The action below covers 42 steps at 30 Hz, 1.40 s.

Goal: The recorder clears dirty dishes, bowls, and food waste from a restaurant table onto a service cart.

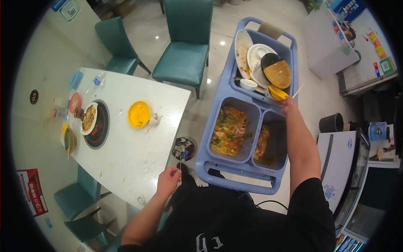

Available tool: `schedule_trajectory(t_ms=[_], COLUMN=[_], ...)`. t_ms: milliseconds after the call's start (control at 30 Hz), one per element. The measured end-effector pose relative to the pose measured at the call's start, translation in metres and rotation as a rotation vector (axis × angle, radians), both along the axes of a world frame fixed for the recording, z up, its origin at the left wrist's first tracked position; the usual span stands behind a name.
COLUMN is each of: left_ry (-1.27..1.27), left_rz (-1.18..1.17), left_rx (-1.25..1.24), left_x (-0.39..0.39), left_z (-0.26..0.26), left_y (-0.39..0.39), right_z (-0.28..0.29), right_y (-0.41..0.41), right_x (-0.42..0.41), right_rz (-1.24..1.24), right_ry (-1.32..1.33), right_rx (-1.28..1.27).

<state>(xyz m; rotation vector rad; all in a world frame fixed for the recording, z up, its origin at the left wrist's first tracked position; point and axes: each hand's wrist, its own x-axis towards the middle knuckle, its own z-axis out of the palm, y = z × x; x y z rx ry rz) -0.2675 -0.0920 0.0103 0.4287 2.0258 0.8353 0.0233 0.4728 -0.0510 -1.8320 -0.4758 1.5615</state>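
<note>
My right hand (289, 105) grips the rim of a small yellow bowl (278, 93) at the near end of the dish compartment of a blue-grey bussing cart (203, 157). A light chopstick (297, 90) sticks out beyond those fingers. In the cart's dish compartment lie a stained oval platter (243, 53), a white plate (256, 52), a black-and-tan bowl (278, 72) and a small white cup (248, 84). Nearer me, one bin (231, 132) contains food scraps and another (272, 148) has fewer. My left hand (170, 181), beside the table edge, pinches a thin stick (181, 161), probably a chopstick.
On the white table (141, 160) are a yellow plate (139, 114) beside crumpled tissue (153, 122), an oval plate of food (89, 119), a pink dish (75, 103) and a plastic bottle (99, 78). A waste bin (184, 149) stands between table and cart. Green chairs (182, 60) surround the table.
</note>
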Motion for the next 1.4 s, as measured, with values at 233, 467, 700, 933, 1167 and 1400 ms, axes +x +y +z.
schedule_trajectory(t_ms=[233,467,700,933,1167,1400], left_ry=[0.059,0.046,0.025,0.005,0.006,-0.043], left_rz=[-0.027,-0.007,0.136,0.235,0.332,0.531], left_rx=[-0.071,-0.095,-0.115,-0.136,-0.081,-0.027], left_x=[-0.002,-0.017,-0.031,-0.04,-0.063,-0.164], left_z=[-0.009,-0.011,-0.001,-0.006,-0.019,-0.042], left_y=[-0.014,-0.041,-0.089,-0.148,-0.185,-0.204], right_z=[0.002,0.105,-0.019,-0.077,-0.1,-0.019], right_y=[-0.063,-0.348,-0.47,-0.5,-0.524,-0.498], right_x=[-0.011,-0.133,-0.208,-0.253,-0.205,-0.203], right_rz=[0.052,0.901,0.859,0.933,1.179,1.292], right_ry=[0.1,0.524,0.351,0.033,0.025,0.101], right_rx=[0.242,-0.457,-0.897,-0.632,-0.318,-0.293])
